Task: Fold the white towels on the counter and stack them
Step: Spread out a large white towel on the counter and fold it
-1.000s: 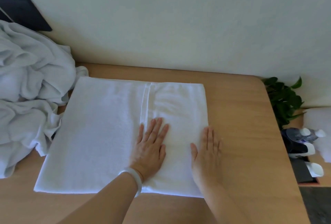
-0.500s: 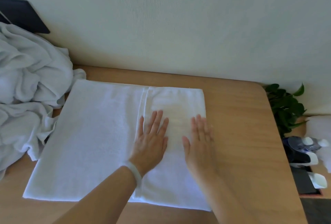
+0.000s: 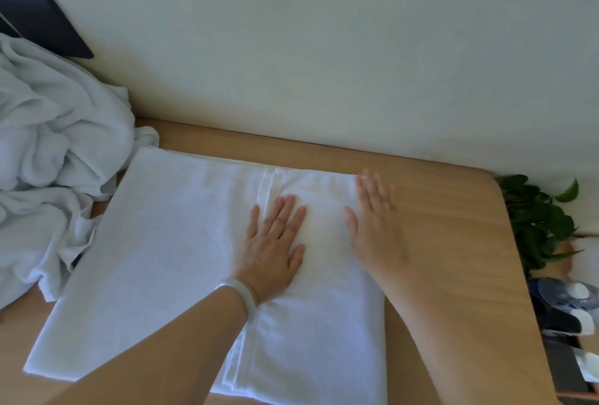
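Soft daylight, motion blur, wide-angle bowing

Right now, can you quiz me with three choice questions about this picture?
1. Where is the crumpled towel pile? A) left of the flat towel B) right of it C) on top of it
2. What colour are the plant leaves? A) red B) green C) yellow
3. How is the left hand? A) in a fist B) pinching a corner C) spread flat on the towel

Answers: 1 A, the pile lies at the towel's left side. 2 B, the leaves by the counter's right end are green. 3 C, its straight fingers lie on the cloth.
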`<move>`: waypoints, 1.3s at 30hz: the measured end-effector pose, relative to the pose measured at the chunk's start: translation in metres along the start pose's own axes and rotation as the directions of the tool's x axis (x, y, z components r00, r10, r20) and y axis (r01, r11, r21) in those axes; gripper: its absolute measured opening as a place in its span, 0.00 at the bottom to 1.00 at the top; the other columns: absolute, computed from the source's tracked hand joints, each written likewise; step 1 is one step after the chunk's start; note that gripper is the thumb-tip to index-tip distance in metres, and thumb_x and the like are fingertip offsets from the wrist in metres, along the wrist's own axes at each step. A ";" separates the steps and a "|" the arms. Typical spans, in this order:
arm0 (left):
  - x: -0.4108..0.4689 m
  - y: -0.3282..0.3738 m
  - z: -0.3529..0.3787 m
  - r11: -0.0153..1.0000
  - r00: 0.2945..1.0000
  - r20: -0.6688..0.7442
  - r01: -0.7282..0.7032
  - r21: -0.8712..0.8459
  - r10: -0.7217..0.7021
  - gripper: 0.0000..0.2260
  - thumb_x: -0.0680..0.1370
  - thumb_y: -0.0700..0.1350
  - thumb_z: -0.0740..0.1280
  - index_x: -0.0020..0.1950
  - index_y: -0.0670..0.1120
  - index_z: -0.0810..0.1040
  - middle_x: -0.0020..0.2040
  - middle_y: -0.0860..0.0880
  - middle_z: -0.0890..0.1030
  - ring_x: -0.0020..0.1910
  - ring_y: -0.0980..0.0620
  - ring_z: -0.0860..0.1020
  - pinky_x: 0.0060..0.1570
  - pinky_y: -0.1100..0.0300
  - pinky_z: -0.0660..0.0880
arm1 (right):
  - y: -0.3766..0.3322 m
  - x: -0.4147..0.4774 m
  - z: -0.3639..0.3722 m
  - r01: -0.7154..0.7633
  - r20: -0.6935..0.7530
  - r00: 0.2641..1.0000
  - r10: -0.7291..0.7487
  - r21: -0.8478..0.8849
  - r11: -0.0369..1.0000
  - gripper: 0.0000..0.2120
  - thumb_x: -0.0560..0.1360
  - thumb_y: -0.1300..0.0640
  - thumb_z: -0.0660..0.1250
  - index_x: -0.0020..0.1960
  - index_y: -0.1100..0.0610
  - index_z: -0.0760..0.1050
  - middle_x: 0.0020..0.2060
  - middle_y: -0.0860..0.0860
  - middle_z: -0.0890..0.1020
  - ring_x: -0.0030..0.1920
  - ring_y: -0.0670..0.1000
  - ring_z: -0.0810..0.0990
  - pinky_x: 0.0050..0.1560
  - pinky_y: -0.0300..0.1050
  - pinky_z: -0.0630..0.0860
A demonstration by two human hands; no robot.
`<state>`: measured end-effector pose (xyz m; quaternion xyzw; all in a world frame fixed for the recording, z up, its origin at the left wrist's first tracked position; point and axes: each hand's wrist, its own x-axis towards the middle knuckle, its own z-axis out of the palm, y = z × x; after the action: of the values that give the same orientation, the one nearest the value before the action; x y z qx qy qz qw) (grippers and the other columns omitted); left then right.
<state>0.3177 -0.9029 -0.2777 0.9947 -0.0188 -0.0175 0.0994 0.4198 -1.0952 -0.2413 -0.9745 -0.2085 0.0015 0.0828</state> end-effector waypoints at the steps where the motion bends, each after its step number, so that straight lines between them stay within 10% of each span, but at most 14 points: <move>1: 0.001 0.000 -0.001 1.000 1.000 0.003 0.000 -0.006 0.000 0.29 0.81 0.57 0.48 0.81 0.49 0.51 0.81 0.49 0.47 0.80 0.49 0.46 0.75 0.39 0.50 | 0.002 0.011 0.006 0.049 0.048 0.998 -0.048 -0.018 0.999 0.35 0.81 0.40 0.40 0.78 0.62 0.57 0.78 0.58 0.60 0.78 0.57 0.57 0.77 0.54 0.47; 6: 0.000 0.000 -0.004 1.000 1.000 0.020 0.003 -0.015 -0.003 0.29 0.81 0.57 0.48 0.81 0.50 0.50 0.81 0.50 0.46 0.80 0.50 0.44 0.76 0.40 0.49 | 0.040 0.045 0.007 -0.451 0.262 0.849 0.459 -0.092 0.888 0.32 0.83 0.43 0.41 0.80 0.62 0.44 0.80 0.57 0.49 0.79 0.56 0.46 0.77 0.56 0.45; 11: -0.001 -0.001 -0.003 0.999 1.000 -0.004 -0.004 -0.043 0.004 0.28 0.81 0.55 0.50 0.81 0.49 0.53 0.81 0.49 0.48 0.80 0.50 0.46 0.75 0.40 0.51 | -0.030 -0.022 0.007 -0.073 -0.136 0.987 0.084 0.089 0.993 0.29 0.82 0.49 0.49 0.77 0.65 0.59 0.77 0.60 0.60 0.78 0.59 0.58 0.77 0.58 0.51; 14: 0.001 0.000 -0.003 0.998 1.000 -0.015 -0.007 -0.066 0.006 0.26 0.81 0.52 0.48 0.80 0.48 0.56 0.81 0.49 0.52 0.80 0.50 0.49 0.75 0.40 0.52 | -0.041 -0.091 0.030 0.018 -0.047 0.999 -0.017 0.027 0.999 0.27 0.82 0.48 0.49 0.77 0.60 0.63 0.77 0.55 0.61 0.77 0.55 0.59 0.75 0.60 0.57; 20: 0.001 -0.001 -0.012 0.987 0.997 0.076 0.004 -0.161 0.009 0.28 0.80 0.53 0.42 0.81 0.51 0.51 0.81 0.51 0.45 0.79 0.52 0.42 0.76 0.41 0.46 | -0.057 -0.074 0.038 -0.234 0.011 0.972 0.234 -0.014 0.972 0.32 0.81 0.43 0.42 0.78 0.60 0.58 0.78 0.56 0.59 0.78 0.55 0.56 0.75 0.60 0.49; 24: -0.031 -0.023 -0.038 0.938 0.993 0.056 0.121 -0.325 -0.108 0.29 0.78 0.55 0.40 0.80 0.51 0.50 0.80 0.53 0.40 0.78 0.56 0.36 0.77 0.51 0.36 | -0.100 -0.096 0.029 0.007 -0.057 0.998 -0.006 0.019 1.000 0.29 0.84 0.46 0.41 0.78 0.60 0.60 0.77 0.58 0.60 0.78 0.58 0.57 0.76 0.58 0.48; 29: -0.119 -0.110 -0.053 0.748 0.765 -0.034 0.618 -0.243 -0.643 0.26 0.81 0.46 0.59 0.78 0.43 0.58 0.79 0.43 0.55 0.78 0.44 0.52 0.76 0.48 0.48 | -0.134 -0.129 0.058 0.117 -0.005 0.993 -0.117 0.084 0.990 0.29 0.84 0.49 0.40 0.75 0.63 0.65 0.77 0.57 0.62 0.76 0.56 0.62 0.73 0.61 0.59; 39: -0.121 -0.172 -0.092 0.523 0.518 0.305 0.850 -0.072 -0.799 0.42 0.75 0.58 0.70 0.77 0.40 0.51 0.71 0.38 0.65 0.70 0.37 0.66 0.68 0.46 0.66 | -0.138 -0.128 0.051 0.080 0.043 0.996 -0.083 0.066 0.995 0.27 0.82 0.51 0.48 0.78 0.59 0.60 0.78 0.53 0.59 0.78 0.51 0.55 0.75 0.55 0.51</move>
<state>0.2059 -0.7113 -0.2182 0.8563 0.4482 -0.1816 0.1813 0.2451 -1.0153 -0.2736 -0.9617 -0.2498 0.0272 0.1094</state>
